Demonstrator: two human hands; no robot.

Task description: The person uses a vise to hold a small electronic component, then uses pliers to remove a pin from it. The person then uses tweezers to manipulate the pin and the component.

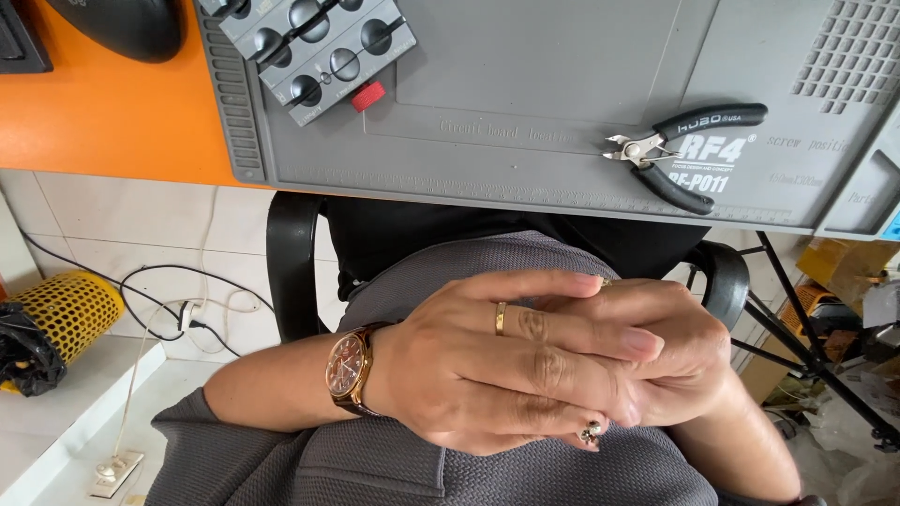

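My left hand (487,375) lies over my right hand (689,351) in my lap, on grey fabric, with its fingers together and pointing right. It wears a brown wristwatch (349,368) and a gold ring (501,319). My right hand is mostly covered; only its knuckles and wrist show. A small gold and dark piece (591,433) peeks out under the left fingers; whether it is a ring or a held part is unclear. Both hands are well below the desk edge.
A grey work mat (525,84) covers the orange desk (103,112). On the mat lie black-handled cutters (675,155), a grey block with round holes (319,47) and a red cap (367,96). A black chair arm (291,262), floor cables (178,300), a yellow mesh basket (70,314) and black stand legs (806,347) surround me.
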